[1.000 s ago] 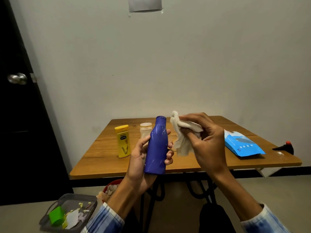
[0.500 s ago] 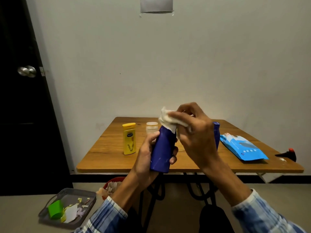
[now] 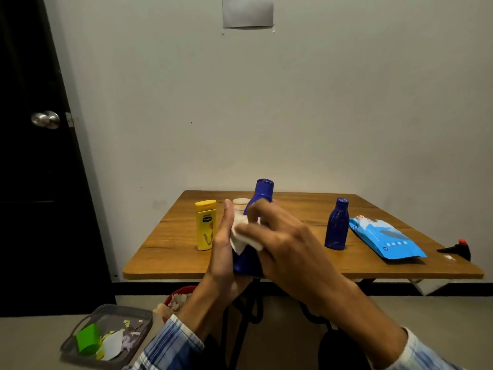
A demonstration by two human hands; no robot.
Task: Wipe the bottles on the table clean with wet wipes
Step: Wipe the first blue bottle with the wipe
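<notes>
Over the near edge of the brown wooden table (image 3: 170, 252) — a tall dark blue plastic bottle (image 3: 263, 192) held upright between two hands.

The left hand (image 3: 223, 252) cups the bottle's lower body, thumb straight up along its side; its other fingers are hidden behind the bottle. The right hand (image 3: 289, 245) presses a crumpled white wet wipe (image 3: 243, 239) against the bottle's middle, fingers (image 3: 257, 209) curled and slightly spread over wipe and bottle. Standing on the table behind: a yellow squeeze bottle (image 3: 205, 226) and a small clear jar with a pale lid (image 3: 241, 202) to the left, a shorter dark blue bottle (image 3: 336, 225) to the right — just beside it a light blue wipes packet (image 3: 386, 239), lying flat. On the floor at lower left stands a grey plastic basket (image 3: 88, 320).
</notes>
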